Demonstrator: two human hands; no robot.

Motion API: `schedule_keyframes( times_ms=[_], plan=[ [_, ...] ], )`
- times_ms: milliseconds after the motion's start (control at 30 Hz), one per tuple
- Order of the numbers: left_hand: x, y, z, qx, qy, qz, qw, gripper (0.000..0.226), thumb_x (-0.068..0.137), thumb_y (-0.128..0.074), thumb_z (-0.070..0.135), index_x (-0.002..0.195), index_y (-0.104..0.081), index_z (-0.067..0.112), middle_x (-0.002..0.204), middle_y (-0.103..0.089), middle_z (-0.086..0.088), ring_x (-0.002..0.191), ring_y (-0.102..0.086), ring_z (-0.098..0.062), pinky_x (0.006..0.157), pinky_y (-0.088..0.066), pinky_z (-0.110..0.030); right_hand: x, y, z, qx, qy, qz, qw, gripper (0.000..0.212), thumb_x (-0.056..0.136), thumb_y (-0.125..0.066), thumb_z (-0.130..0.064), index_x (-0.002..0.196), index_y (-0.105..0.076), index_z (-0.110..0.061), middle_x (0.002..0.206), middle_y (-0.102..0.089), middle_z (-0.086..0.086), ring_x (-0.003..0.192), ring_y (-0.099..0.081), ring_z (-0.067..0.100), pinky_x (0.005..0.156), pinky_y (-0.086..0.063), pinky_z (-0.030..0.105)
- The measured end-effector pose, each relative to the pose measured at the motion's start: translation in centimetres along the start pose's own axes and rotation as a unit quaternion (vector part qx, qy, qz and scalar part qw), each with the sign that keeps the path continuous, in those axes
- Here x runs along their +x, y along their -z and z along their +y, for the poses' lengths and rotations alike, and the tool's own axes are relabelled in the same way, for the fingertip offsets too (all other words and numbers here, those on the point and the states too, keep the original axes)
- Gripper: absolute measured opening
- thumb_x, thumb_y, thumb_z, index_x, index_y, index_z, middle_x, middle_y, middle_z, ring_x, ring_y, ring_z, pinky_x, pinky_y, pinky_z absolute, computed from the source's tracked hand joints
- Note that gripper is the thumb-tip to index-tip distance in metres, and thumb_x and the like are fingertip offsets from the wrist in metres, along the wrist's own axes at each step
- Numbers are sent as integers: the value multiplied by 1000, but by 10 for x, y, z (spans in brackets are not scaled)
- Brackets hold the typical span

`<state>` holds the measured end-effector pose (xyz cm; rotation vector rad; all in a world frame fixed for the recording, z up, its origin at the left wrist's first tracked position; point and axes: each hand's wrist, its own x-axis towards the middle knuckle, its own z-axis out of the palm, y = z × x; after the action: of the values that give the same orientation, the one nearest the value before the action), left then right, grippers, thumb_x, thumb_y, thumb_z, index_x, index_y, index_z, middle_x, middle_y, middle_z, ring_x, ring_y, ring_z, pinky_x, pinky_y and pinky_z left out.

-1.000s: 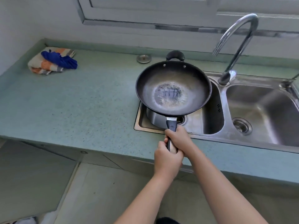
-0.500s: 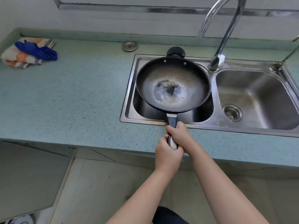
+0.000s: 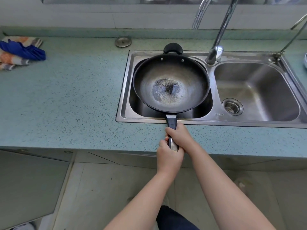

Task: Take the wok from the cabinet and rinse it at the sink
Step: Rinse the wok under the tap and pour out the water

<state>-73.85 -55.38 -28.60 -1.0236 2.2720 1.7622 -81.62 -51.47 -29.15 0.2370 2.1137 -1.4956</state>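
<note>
Across comes the wok (image 3: 171,83)! A second ago its left edge hung out over the countertop (image 3: 66,97); now the whole bowl sits squarely over the left basin (image 3: 137,110), and it looks lower too.

Starting from the far left, a blue cloth (image 3: 25,50) lies bunched on top of a striped cloth (image 3: 10,61) at the back of the speckled blue-green counter. Further along, a small round metal disc (image 3: 123,42) sits near the back wall, just beyond the corner of the sink (image 3: 232,121).

On to the main event. The dark wok fills nearly all of the left basin, with a pale, scuffed patch at its centre. Its black helper handle (image 3: 173,48) pokes over the sink's back rim. The long handle (image 3: 172,122) crosses the front rim and runs back toward the person. Whether the underside touches the basin, I cannot tell.

Both hands are wrapped tightly round that long handle. The left hand (image 3: 168,156) grips the near end, while the right hand (image 3: 180,136) is curled round it just ahead, closer to the bowl. The two are touching.

Moving right, the tall curved faucet (image 3: 219,35) rises from the back rim between the two basins, and no water shows from it. The right basin (image 3: 259,87) shows its round drain (image 3: 232,106), and a thin second tap (image 3: 292,35) slants up at the far edge.
</note>
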Motion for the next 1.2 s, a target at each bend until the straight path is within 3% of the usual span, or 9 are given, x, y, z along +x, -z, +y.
schedule_keyframes(
  times_ms=[67,200,333,467,667,833,967,1067,1200],
  plan=[
    [0,-1,1,-4,2,-2,1000,35,75,-67,20,102,-54,1,94,-66,-18,85,-65,-36,69,-55,-42,2,0,2,-5,-2,8,1000,29,84,-51,-3,57,-44,-12,54,-54,6,32,-51,1,41,-42,11],
    [3,-2,0,-15,5,-8,1000,42,74,-68,23,108,-54,5,92,-66,-13,81,-67,-35,68,-57,-50,7,1,5,-40,-4,46,998,19,82,-62,-18,72,-47,-12,67,-61,7,60,-59,18,66,-51,34],
    [5,-4,-1,-24,8,-14,1000,33,73,-68,24,98,-52,8,86,-63,-10,79,-67,-36,67,-56,-51,5,5,5,-84,16,73,994,30,82,-66,-24,82,-39,-12,74,-53,1,74,-53,19,51,-35,23],
    [3,-6,-2,-18,18,-18,1000,27,67,-66,29,77,-43,20,82,-64,-14,74,-67,-38,64,-55,-52,4,9,5,-122,33,82,989,36,81,-68,-30,91,-40,-10,85,-52,2,82,-51,20,66,-37,29],
    [2,-6,-2,-25,2,-14,1000,31,73,-70,20,88,-45,12,79,-61,-9,67,-58,-27,61,-52,-43,-1,14,7,-109,44,67,991,39,80,-69,-31,93,-39,-12,91,-58,5,85,-56,22,67,-39,30],
    [-2,-7,-6,-39,-2,-21,999,29,64,-66,27,77,-41,23,82,-66,-18,73,-65,-37,61,-52,-49,-4,15,11,-93,48,64,992,37,80,-69,-30,95,-39,-13,92,-60,6,87,-59,22,67,-39,28],
    [-3,-6,-9,-23,-21,-41,999,31,68,-69,24,77,-39,25,79,-64,-12,73,-62,-33,62,-49,-42,-6,17,13,-92,46,65,993,37,80,-69,-31,96,-40,-14,90,-63,8,82,-60,21,58,-39,25],
    [-3,-1,-13,-12,-41,-66,997,34,73,-71,17,90,-41,23,77,-58,4,72,-58,-22,66,-48,-36,-10,18,14,-77,41,62,994,37,80,-69,-30,98,-41,-14,82,-59,1,80,-58,18,61,-42,25],
    [-5,12,-12,36,-77,-99,991,62,76,-70,23,126,-37,12,104,-54,2,89,-55,-12,74,-44,-17,-15,18,15,-80,36,77,993,35,82,-67,-30,104,-46,-12,80,-55,-5,84,-56,18,73,-39,27]
  ],
)
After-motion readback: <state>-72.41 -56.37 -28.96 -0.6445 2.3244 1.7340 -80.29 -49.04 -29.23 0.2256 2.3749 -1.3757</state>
